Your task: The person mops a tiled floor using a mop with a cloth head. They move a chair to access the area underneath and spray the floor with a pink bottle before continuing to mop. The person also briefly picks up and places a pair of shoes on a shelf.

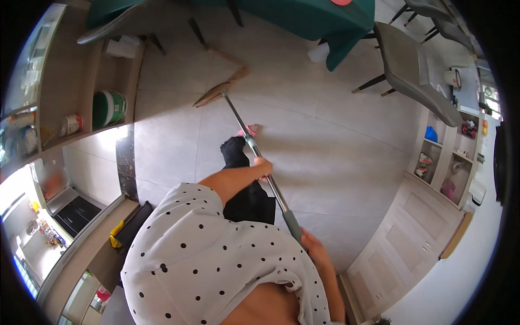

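Both hands closed on the mop pole (260, 157): left hand (263, 167) mid-shaft, right hand (313, 245) on the grey end grip, spaced for leverage. Mop head (219, 93) flat on tile floor (336, 141), upper centre, near the green-clothed table (325, 21).

Long metal-handled mop (254, 149) slants across the grey floor, head flat.

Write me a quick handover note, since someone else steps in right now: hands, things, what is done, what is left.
Left hand: gripping the mop handle midway along its metal shaft.
Right hand: gripping the grey top grip.
Mop head lies flat on the grey tile floor, near the green-clothed table.
Done: cannot tell how much floor is mopped.
Left: cannot tell; floor beside the grey chair looks alike.
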`<state>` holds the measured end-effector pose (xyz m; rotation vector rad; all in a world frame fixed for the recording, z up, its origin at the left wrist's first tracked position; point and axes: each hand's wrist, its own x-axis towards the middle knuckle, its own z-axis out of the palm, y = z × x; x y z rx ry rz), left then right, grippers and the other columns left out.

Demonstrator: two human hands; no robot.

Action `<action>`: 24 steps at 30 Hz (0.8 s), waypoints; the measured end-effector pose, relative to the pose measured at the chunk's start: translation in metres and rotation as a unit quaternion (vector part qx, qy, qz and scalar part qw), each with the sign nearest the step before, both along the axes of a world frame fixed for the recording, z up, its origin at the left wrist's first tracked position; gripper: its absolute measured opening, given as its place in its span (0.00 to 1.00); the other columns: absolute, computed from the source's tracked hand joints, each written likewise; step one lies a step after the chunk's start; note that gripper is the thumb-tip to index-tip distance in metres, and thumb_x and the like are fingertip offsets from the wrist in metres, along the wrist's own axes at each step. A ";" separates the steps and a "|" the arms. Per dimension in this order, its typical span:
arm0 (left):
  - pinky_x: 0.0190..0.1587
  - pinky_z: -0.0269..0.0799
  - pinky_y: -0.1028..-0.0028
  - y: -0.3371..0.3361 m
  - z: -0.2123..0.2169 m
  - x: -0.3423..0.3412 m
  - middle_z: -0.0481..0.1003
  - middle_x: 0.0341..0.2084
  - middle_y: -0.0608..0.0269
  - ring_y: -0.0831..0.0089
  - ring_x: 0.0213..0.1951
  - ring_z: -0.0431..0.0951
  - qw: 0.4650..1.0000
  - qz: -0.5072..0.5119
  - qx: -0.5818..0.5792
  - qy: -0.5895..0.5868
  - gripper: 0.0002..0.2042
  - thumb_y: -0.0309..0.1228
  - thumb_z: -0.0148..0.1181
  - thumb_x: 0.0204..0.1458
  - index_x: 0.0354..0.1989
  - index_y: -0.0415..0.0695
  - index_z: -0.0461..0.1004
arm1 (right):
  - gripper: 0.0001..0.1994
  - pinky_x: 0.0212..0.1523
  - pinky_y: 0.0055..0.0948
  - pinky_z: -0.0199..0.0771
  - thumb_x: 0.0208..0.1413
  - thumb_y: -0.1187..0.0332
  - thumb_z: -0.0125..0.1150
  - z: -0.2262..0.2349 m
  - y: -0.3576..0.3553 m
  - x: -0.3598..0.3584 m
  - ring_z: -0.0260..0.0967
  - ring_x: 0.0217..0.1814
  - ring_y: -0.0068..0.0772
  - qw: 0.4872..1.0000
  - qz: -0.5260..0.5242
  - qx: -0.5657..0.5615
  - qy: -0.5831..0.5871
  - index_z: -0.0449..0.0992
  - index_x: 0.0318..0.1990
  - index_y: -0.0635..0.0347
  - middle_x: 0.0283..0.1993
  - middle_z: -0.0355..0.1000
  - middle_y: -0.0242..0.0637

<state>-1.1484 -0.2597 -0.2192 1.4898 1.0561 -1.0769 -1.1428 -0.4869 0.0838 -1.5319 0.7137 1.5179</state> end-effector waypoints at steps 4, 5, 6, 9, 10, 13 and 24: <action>0.16 0.64 0.66 -0.123 0.019 -0.031 0.75 0.17 0.68 0.68 0.21 0.74 0.735 -0.627 -0.039 -0.255 0.07 0.37 0.58 0.36 0.17 0.49 0.75 | 0.24 0.19 0.19 0.62 0.53 0.62 0.48 0.027 -0.093 -0.091 0.61 0.23 0.19 0.992 -0.096 -0.061 -0.055 0.54 0.58 0.53 0.29 0.65 0.35; 0.17 0.65 0.68 -0.142 0.028 -0.041 0.75 0.17 0.68 0.67 0.22 0.75 0.733 -0.605 -0.097 -0.297 0.06 0.37 0.59 0.35 0.16 0.51 0.75 | 0.24 0.19 0.19 0.62 0.53 0.62 0.48 0.043 -0.107 -0.100 0.61 0.23 0.19 0.990 -0.111 -0.075 -0.045 0.54 0.57 0.54 0.29 0.65 0.35; 0.18 0.66 0.68 -0.164 0.014 -0.052 0.74 0.18 0.66 0.68 0.23 0.75 0.713 -0.608 -0.108 -0.333 0.06 0.37 0.59 0.36 0.18 0.49 0.75 | 0.24 0.19 0.18 0.62 0.53 0.62 0.48 0.059 -0.119 -0.106 0.60 0.23 0.19 0.987 -0.128 -0.091 -0.034 0.54 0.57 0.54 0.29 0.65 0.35; 0.19 0.70 0.66 -0.181 0.060 -0.041 0.74 0.20 0.60 0.64 0.22 0.75 0.895 -0.368 -0.184 -0.171 0.10 0.34 0.56 0.40 0.21 0.40 0.70 | 0.23 0.19 0.18 0.62 0.53 0.63 0.48 0.101 -0.147 -0.121 0.60 0.23 0.19 0.976 -0.182 -0.117 -0.024 0.55 0.56 0.56 0.29 0.64 0.36; 0.19 0.71 0.66 -0.177 0.090 -0.037 0.74 0.21 0.58 0.62 0.21 0.75 0.956 -0.206 -0.186 -0.096 0.11 0.34 0.54 0.41 0.22 0.37 0.68 | 0.23 0.19 0.18 0.62 0.53 0.63 0.48 0.112 -0.153 -0.126 0.60 0.23 0.19 0.973 -0.198 -0.119 -0.026 0.55 0.56 0.56 0.29 0.64 0.36; 0.21 0.74 0.64 -0.161 0.158 -0.031 0.73 0.24 0.52 0.58 0.20 0.76 0.980 0.097 -0.166 -0.054 0.14 0.31 0.51 0.45 0.25 0.28 0.63 | 0.22 0.19 0.17 0.63 0.53 0.64 0.48 0.130 -0.161 -0.117 0.59 0.23 0.19 0.974 -0.200 -0.097 -0.031 0.55 0.55 0.58 0.29 0.64 0.36; 0.29 0.71 0.72 0.103 0.183 -0.059 0.72 0.18 0.55 0.67 0.21 0.74 0.891 0.331 -0.098 -0.296 0.10 0.25 0.42 0.49 0.38 0.37 0.65 | 0.19 0.19 0.16 0.63 0.52 0.67 0.48 0.076 -0.020 -0.043 0.57 0.24 0.18 0.994 -0.076 0.058 -0.055 0.58 0.51 0.62 0.30 0.62 0.37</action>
